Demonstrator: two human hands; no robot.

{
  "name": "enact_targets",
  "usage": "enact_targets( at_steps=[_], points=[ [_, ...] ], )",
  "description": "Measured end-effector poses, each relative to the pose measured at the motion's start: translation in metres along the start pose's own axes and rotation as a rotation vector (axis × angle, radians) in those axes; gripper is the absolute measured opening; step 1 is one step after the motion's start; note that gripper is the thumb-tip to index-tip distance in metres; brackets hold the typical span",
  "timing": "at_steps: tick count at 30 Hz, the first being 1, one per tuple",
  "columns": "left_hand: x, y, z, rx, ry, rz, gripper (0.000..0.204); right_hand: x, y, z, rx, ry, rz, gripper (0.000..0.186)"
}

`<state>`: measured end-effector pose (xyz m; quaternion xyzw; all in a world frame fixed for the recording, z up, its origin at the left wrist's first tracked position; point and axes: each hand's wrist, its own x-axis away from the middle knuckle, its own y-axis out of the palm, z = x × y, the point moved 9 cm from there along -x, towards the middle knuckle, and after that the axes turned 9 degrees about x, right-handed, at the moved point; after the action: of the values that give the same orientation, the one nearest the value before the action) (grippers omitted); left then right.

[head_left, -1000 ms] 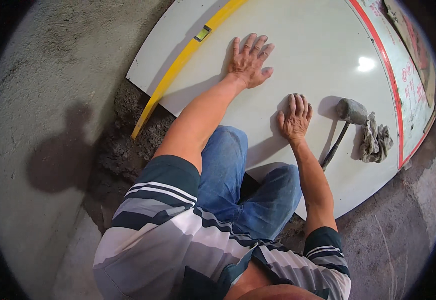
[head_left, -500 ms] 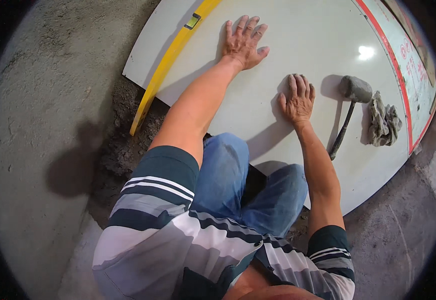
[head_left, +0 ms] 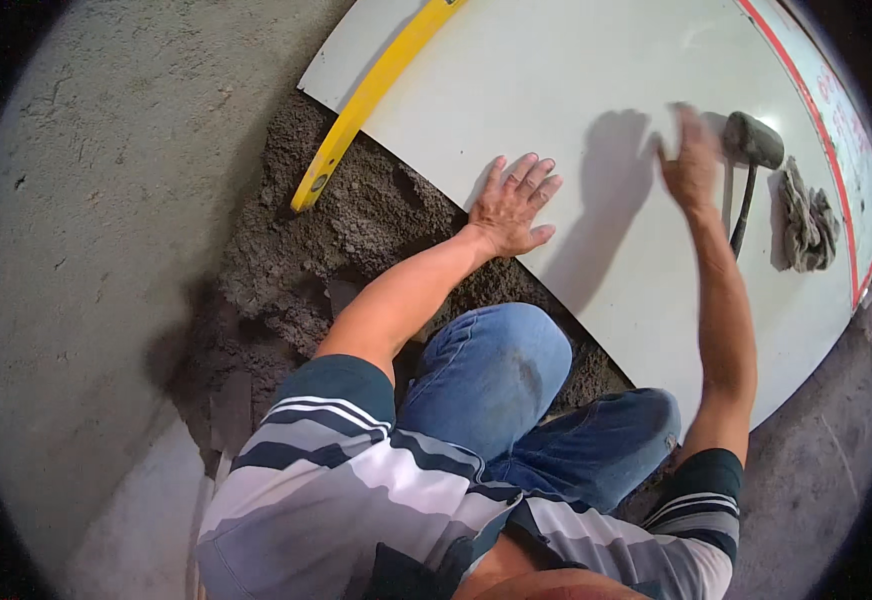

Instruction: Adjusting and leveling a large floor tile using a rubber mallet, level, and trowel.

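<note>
A large pale glossy tile (head_left: 546, 90) lies in front of me. My left hand (head_left: 514, 207) rests flat on its near edge, fingers spread. My right hand (head_left: 691, 165) is lifted over the tile, its shadow apart from it to the left. Its fingers are blurred but stretched out, with the thumb apart, and nothing shows in them. Just right of that hand lies a rubber mallet (head_left: 753, 140) with a dark handle. A crumpled grey rag (head_left: 809, 220) sits beside the mallet. On the tile's left part, a yellow spirit level (head_left: 376, 82) sticks out past the edge.
Dark, crumbly mortar (head_left: 356, 215) shows along the tile's near edge, around my bent knees. Rough grey concrete (head_left: 106, 200) spans the left. Red tape (head_left: 806, 95) runs along the right side, next to a surface with red print (head_left: 846, 115).
My left hand has come back toward me to the tile's near edge. My right hand has risen off the tile and moved right, toward the mallet. My knees and the view have shifted.
</note>
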<state>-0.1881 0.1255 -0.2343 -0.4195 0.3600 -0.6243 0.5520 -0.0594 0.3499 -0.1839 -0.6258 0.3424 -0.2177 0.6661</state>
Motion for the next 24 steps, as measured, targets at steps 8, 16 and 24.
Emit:
enact_targets(
  at_steps=[8,16,24],
  points=[
    [-0.001,-0.014,0.020,0.056,0.088,0.158,0.067,0.121,-0.001,0.201,0.087,0.534,-0.267,0.055],
    [0.004,-0.003,0.022,0.025,0.088,0.161,0.063,0.103,-0.014,0.148,-0.071,0.710,-0.252,0.039],
    [0.016,0.001,0.039,0.088,0.159,0.179,0.060,0.095,-0.052,-0.025,-0.891,0.457,-0.415,0.039]
  ],
)
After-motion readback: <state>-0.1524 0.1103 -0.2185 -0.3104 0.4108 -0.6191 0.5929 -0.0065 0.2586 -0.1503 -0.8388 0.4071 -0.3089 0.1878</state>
